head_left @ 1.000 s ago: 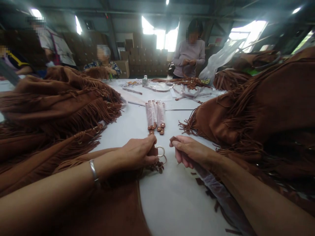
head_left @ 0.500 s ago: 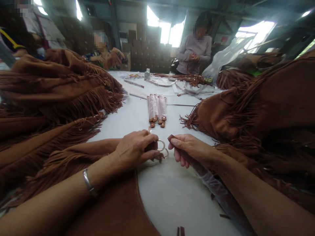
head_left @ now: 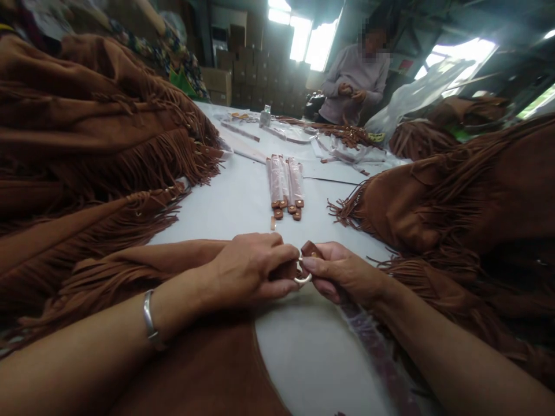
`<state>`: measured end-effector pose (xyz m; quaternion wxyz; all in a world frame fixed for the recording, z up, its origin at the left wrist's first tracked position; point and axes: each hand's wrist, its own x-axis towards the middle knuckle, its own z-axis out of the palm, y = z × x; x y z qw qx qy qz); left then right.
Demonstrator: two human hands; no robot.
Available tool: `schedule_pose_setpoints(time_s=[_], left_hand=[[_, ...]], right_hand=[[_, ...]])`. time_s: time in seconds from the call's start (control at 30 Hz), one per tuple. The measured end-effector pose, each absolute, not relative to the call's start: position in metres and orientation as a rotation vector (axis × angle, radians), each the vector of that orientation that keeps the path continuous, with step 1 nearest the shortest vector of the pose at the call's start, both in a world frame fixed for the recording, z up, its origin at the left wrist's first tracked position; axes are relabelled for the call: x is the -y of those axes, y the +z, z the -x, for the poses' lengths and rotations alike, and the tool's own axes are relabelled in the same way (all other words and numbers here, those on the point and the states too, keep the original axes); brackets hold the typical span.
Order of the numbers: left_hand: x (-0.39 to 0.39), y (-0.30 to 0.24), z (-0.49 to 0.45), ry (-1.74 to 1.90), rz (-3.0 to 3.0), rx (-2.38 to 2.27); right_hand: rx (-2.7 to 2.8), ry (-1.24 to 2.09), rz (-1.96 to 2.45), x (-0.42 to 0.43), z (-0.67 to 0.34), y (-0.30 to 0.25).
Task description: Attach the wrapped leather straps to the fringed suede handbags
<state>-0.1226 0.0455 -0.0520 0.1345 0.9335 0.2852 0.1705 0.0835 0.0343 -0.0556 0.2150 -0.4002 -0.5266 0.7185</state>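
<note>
My left hand (head_left: 251, 268) grips a brown leather strap end (head_left: 286, 270) carrying a metal ring (head_left: 302, 277). My right hand (head_left: 342, 273) pinches a leather strap tab (head_left: 310, 249), and its strap, in a clear plastic sleeve (head_left: 373, 341), trails down toward me. The two hands nearly meet, with the ring between them. My fingers hide part of the ring. A silver bangle (head_left: 150, 319) circles my left wrist. Ahead of my hands lies a bundle of plastic-sleeved straps with leather tabs (head_left: 284, 188).
Fringed brown suede bags (head_left: 87, 127) (head_left: 437, 208) are heaped on both sides of the white table (head_left: 316, 358). Plastic wrap and straps lie farther along it. A person in a mauve top (head_left: 353, 81) stands at the far end, before stacked cardboard boxes (head_left: 260, 75).
My hands have moved together, bringing the right-hand tab up to the ring. The ring has shifted from beyond my left hand into the gap between my hands. The view has tilted slightly.
</note>
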Motion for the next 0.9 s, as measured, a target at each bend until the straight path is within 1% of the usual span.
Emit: schedule_pose_setpoints(time_s=[0.07,0.13,0.23,0.33,0.5,0.63,0.73,0.9], left_hand=[[-0.041,-0.052,0.123,0.478,-2.753,-0.729],[-0.037,-0.054,0.124,0.531,-2.763,-0.729],[-0.035,-0.059,0.124,0.65,-2.741,-0.772],[-0.036,-0.063,0.126,0.671,-2.746,-0.764],[-0.036,-0.061,0.126,0.579,-2.769,-0.82],[-0.037,-0.055,0.122,0.385,-2.899,-0.881],[-0.039,-0.053,0.12,0.27,-2.891,-0.986],[-0.044,-0.05,0.122,0.231,-2.818,-0.96]], right_hand=[[1.522,2.19,1.029,-0.041,-0.091,-0.053],[1.515,2.241,0.995,-0.043,-0.094,-0.05],[1.51,2.08,1.109,-0.039,-0.095,-0.042],[1.546,1.948,1.265,-0.03,-0.098,-0.032],[1.433,1.953,1.3,-0.024,-0.108,-0.028],[1.429,2.021,1.33,-0.027,-0.108,-0.036],[1.443,2.032,1.42,-0.028,-0.104,-0.04],[1.464,1.969,1.465,-0.029,-0.098,-0.045]])
